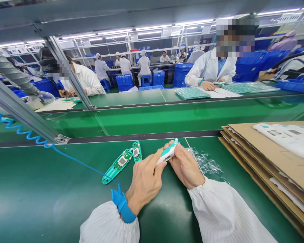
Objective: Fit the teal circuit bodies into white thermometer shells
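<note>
In the head view, there it was: the white-and-teal device [166, 155], up over the green counter [53, 209] between both hands, long axis slanting from near left to far right, its teal tip [176, 141] far and right! The left grip [147, 177] was closed around the body's near-left stretch, while the right grip [186, 165], nearer the tip, pinched the far-right end, with an opened teal casing [116, 167] lying off to the left.

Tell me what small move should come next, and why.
Perhaps squeeze the device gently to check its fit: the left hand and right hand both hold it, its white and teal parts sit together, while the teal shells nearby lie open.
</note>
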`<state>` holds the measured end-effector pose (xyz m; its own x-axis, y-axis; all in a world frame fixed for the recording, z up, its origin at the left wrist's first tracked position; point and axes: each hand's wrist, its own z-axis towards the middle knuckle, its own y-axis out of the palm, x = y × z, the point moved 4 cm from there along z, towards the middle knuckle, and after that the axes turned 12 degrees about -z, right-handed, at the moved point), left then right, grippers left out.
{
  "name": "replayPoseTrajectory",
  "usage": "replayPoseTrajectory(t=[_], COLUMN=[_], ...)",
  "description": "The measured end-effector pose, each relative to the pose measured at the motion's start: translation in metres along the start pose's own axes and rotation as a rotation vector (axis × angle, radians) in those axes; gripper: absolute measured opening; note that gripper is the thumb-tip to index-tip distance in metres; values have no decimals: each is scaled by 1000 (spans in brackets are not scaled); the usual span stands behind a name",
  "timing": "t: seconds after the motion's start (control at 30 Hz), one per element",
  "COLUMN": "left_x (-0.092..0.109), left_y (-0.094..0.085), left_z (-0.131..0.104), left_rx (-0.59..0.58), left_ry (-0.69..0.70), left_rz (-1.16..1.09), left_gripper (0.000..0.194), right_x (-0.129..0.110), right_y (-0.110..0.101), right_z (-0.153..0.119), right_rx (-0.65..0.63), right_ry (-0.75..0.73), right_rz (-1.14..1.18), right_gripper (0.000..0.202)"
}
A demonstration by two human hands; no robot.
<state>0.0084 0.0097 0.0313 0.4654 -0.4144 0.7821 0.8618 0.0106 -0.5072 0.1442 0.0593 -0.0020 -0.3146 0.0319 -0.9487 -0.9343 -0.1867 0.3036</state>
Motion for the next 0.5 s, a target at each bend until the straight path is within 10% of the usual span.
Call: replayPoseTrajectory(t=[0.2, 0.5], left_x=[-6, -6], left_y=[-9, -5], left_z=[4, 6], left_rx=[39, -29], left_ry=[-318, -274], left_rz=[-149, -167], left_gripper=[39, 23], right_x=[1, 10], right_y=[1, -7], right_z=[-3, 0], right_rx=[-110, -79], right_ry=[112, 99], right_rz=[-25, -105], right_gripper=[39, 43])
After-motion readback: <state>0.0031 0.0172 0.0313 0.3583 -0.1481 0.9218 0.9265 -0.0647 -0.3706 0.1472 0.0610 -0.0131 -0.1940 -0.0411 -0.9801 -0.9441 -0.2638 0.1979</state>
